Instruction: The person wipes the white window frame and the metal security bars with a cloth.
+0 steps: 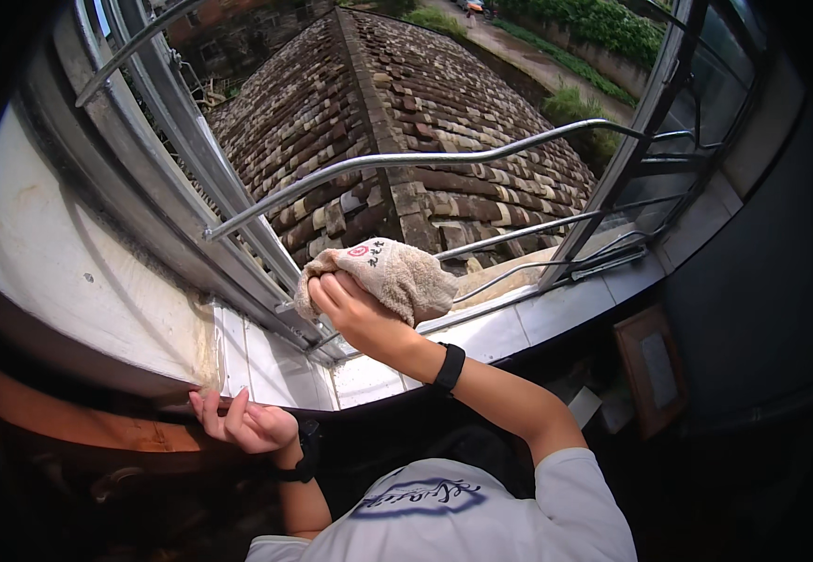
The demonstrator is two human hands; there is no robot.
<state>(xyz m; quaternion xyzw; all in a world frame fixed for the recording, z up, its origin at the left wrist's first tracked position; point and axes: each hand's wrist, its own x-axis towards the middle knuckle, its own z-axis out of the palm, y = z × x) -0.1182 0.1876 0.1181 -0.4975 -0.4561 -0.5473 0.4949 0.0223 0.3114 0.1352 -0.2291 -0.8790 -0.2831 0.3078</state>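
A beige terry cloth [411,278] with a small red mark and dark print is bunched in my right hand [355,309]. My fingers press into its near left side, and the cloth hides part of the window frame [266,248] and a metal bar behind it. Below and to the left, my left hand [245,423] is open, palm turned up and fingers loosely bent apart. Its fingertips are by the corner where the white tiled sill [369,379] meets the wall; whether they touch the edge I cannot tell.
Bent metal bars [444,159] cross the window opening. A glass sash [650,150] stands at the right. Outside lies a tiled roof [481,112]. Brown wood [79,412] runs along the lower left, and a wood-framed item [652,370] stands below the sill at right.
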